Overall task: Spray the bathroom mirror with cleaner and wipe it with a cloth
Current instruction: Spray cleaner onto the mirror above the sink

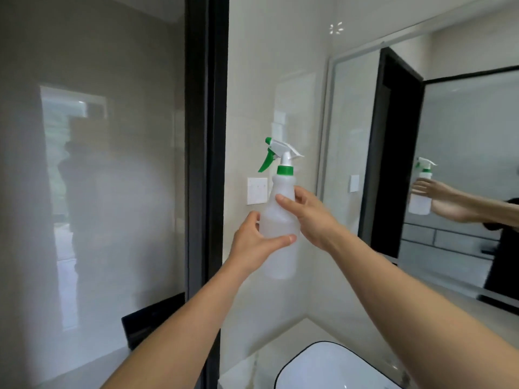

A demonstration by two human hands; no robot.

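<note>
A translucent white spray bottle (280, 217) with a green collar and green trigger is held upright at chest height in front of the tiled wall. My left hand (254, 240) grips its lower body, thumb across the front. My right hand (309, 214) holds the upper body just under the neck, fingers wrapped around it. The nozzle points left, away from the mirror (463, 153), which hangs on the right wall and reflects the bottle and an arm. No cloth is in view.
A white basin with a dark rim (323, 366) sits on the counter below. A black-framed glass partition (206, 164) stands at the left. A white wall switch (257, 190) is behind the bottle.
</note>
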